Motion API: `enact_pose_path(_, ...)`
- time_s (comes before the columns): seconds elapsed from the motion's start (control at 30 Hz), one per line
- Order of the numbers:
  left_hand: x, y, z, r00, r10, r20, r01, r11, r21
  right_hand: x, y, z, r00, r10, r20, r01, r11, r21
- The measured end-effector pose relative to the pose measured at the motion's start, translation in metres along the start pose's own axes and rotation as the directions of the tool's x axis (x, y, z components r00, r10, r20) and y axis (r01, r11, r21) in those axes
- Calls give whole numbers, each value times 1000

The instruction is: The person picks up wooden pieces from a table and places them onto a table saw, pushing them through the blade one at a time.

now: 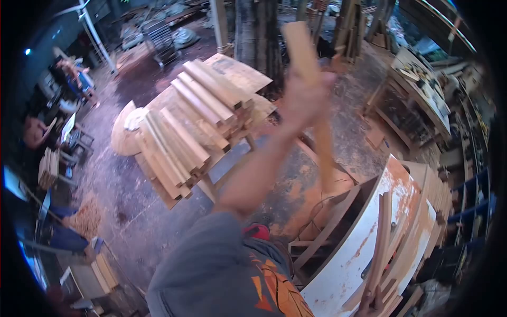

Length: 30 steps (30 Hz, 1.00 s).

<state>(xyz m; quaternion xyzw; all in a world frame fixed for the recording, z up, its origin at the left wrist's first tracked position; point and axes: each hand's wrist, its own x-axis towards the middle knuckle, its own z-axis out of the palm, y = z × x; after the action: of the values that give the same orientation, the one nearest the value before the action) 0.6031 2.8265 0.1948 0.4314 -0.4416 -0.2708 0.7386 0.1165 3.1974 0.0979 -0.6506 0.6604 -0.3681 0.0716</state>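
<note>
Low at frame edge, right hand (371, 305) against upright brown curved wooden strips (381, 248) leaning on white rust-stained curved panel (364, 232); impossible to tell whether gripping. Higher, left hand (306, 100) clenched around long pale wooden slat (300, 47), raised and blurred. Liable to slip loose, or clip stacked tan timber lengths (195, 121) close left. Open only over stained concrete floor (127, 211); dark post (257, 31) near slat's top.

Showing a workshop in soft, even daylight, brightest on the stacked boards (195, 121) at centre and fading to dim at the left. Smearing with motion blur across the raised left hand (303, 103) and its wooden slat (302, 50). Bending strongly at the fisheye edges, closing into black corners. Glinting faintly blue at far left.
</note>
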Motion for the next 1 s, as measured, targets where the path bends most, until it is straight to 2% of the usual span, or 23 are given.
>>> enact_pose_path(0.03, -5, 34, -57, 988, -126, 91, 99, 962, 255, 2, 3, 7, 999, -38, -12, 38, 998, 50)
enact_pose_path(0.07, -6, 42, -99, 968, -122, -219, 151, 981, 119, 9, -26, 12, 999, 33, 19, -33, 999, 31)
enact_pose_path(0.1, 4, 58, -148, 892, -254, -374, 338, 924, 179, 12, -23, 22, 999, 19, 32, -21, 999, 44)
enact_pose_path(0.13, 12, 45, -207, 873, -169, -457, 266, 951, 156, 11, -16, 31, 998, 9, 70, -15, 997, 82)
enact_pose_path(0.17, 14, 30, -267, 879, -112, -463, 233, 949, 212, 10, -5, 45, 995, -1, 99, -12, 992, 124)
enact_pose_path(0.23, 37, -24, -411, 875, -199, -442, 408, 794, 451, 17, 3, 71, 993, 3, 120, -22, 987, 159)
enact_pose_path(0.3, 30, -38, -447, 727, -229, -648, 668, 458, 587, 46, -30, 91, 972, -161, 172, 137, 980, 141)
enact_pose_path(0.33, 29, -51, -459, 730, -236, -642, 666, 459, 588, 58, -37, 101, 953, -196, 230, 173, 978, 113)
enact_pose_path(0.37, 28, -63, -466, 669, -218, -711, 736, 330, 591, 67, -58, 107, 955, -188, 229, 169, 980, 103)
enact_pose_path(0.4, 30, -76, -474, 606, -185, -773, 794, 196, 576, 75, -83, 113, 948, -72, 310, 22, 987, 162)
enact_pose_path(0.43, 28, -84, -468, 603, -196, -773, 797, 191, 573, 81, -99, 116, 915, 38, 402, -129, 971, 203)
enact_pose_path(0.5, 18, -86, -443, 819, -58, -570, 527, -314, 790, 82, -101, 135, 910, 51, 412, -155, 963, 221)
enact_pose_path(0.53, 17, -80, -435, 905, -150, -398, 294, -457, 839, 78, -98, 145, 937, -27, 347, -67, 965, 254)
enact_pose_path(0.57, 17, -72, -423, 904, -165, -393, 284, -455, 844, 75, -99, 149, 956, -103, 275, 23, 959, 281)
enact_pose_path(0.6, 22, -64, -409, 863, -336, -376, 113, -598, 794, 79, -116, 145, 915, 47, 400, -149, 962, 228)
enact_pose_path(0.63, 29, -64, -402, 786, -488, -380, -83, -692, 717, 74, -117, 150, 916, 61, 396, -160, 962, 222)
enact_pose_path(0.67, 33, -78, -416, 860, -424, -284, -58, -635, 771, 66, -114, 159, 925, 95, 367, -208, 936, 284)
enact_pose_path(0.7, 41, -92, -430, 854, -438, -282, -72, -635, 769, 59, -112, 164, 929, 131, 346, -255, 904, 342)
enact_pose_path(0.77, 58, -106, -444, 854, -440, -278, 95, -393, 914, 60, -126, 170, 940, 109, 324, -204, 940, 274)
enact_pose_path(0.8, 76, -116, -459, 755, -538, -375, 233, -315, 920, 60, -128, 176, 938, 156, 308, -242, 934, 264)
enact_pose_path(0.83, 82, -130, -477, 743, -559, -369, 217, -320, 922, 59, -130, 177, 935, 205, 289, -281, 926, 252)
enact_pose_path(0.9, 92, -152, -514, 839, -343, -422, 351, -251, 902, 65, -138, 175, 865, 279, 418, -374, 913, 164)
enact_pose_path(1.0, 119, -159, -549, 779, -465, -421, 366, -207, 907, 63, -145, 191, 917, 295, 268, -365, 892, 267)
